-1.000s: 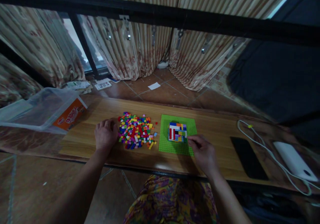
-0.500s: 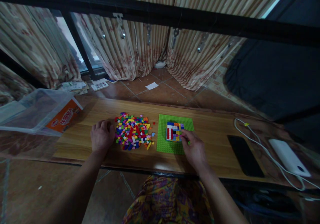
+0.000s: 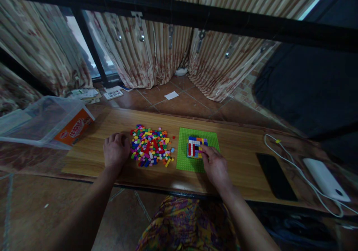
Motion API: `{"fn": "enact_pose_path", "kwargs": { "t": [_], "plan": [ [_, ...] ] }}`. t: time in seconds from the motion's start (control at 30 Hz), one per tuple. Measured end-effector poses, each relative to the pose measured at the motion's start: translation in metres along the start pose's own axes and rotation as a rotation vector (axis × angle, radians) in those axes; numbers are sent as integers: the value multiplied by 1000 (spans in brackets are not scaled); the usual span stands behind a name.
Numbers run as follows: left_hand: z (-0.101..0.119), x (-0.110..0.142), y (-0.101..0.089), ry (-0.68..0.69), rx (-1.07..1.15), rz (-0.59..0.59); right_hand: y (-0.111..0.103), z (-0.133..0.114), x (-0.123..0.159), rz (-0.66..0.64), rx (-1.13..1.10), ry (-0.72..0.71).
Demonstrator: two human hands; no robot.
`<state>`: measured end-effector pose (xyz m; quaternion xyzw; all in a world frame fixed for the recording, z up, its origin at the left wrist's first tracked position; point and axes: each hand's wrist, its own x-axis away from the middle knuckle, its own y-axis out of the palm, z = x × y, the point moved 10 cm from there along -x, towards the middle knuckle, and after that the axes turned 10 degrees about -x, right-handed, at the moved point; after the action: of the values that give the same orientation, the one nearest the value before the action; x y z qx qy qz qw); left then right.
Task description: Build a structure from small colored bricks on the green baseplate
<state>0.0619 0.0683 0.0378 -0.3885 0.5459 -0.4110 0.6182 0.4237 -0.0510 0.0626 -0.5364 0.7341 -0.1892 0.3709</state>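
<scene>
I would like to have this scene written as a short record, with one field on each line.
left hand: rests on the wooden board, beside the loose bricks
right hand: fingertips at the brick build; a held piece cannot be made out
left hand position: left of the pile
loose bricks: mixed colours, spread in a pile
brick build: on the green baseplate
wooden board: under both
right side: black phone-like slab, white device

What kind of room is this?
Maybe a room in someone's home, though I can't be sure. There are long striped curtains, a tiled floor and a wooden board with colorful toy bricks.
</scene>
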Motion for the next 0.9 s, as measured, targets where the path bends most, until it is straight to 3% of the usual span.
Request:
{"fn": "enact_pose_path", "kwargs": {
  "t": [0.37, 0.57, 0.73, 0.9],
  "plan": [
    [-3, 0, 2, -8, -10, 6, -5, 0, 2, 27, -33, 29],
    [-4, 0, 4, -7, 0, 11, -21, 2, 6, 109, -63, 47],
    [-3, 0, 3, -21, 10, 2, -31, 32, 15, 290, -122, 163],
    [-3, 0, 2, -31, 15, -6, -9, 60, 21, 316, -215, 305]
  ]
}}
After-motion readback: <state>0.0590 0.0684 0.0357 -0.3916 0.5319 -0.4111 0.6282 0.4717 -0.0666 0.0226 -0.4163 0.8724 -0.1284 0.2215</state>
